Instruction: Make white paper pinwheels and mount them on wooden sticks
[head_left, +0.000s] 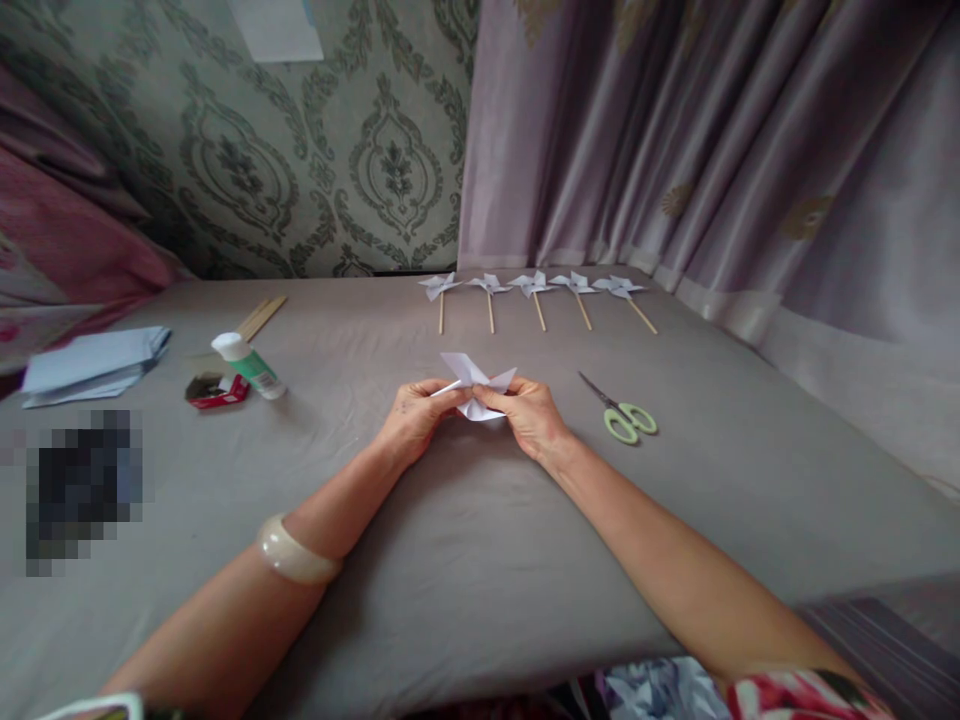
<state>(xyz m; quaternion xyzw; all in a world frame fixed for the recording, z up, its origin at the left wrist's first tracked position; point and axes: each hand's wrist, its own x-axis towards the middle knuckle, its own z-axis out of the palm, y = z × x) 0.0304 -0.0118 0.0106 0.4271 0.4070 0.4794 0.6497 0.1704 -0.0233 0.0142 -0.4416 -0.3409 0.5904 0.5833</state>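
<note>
A white paper pinwheel [474, 370] is held between my two hands, above the middle of the grey cloth. My left hand [417, 415] is closed on its left side, the thumb pressed close to the centre. From the other side my right hand [534, 412] grips it, with its thumb tip meeting the left thumb at the middle. The fingers behind the paper are hidden. To the right of my right hand lie scissors [621, 412] with light green handles, points toward the back left.
Several finished pinwheels [534, 284] on wooden sticks lie in a row at the back. On the left are a glue stick [255, 366], a small red box [217, 392], wooden sticks [262, 316] and stacked paper [97, 362]. A blurred dark patch [84, 485] covers something at front left.
</note>
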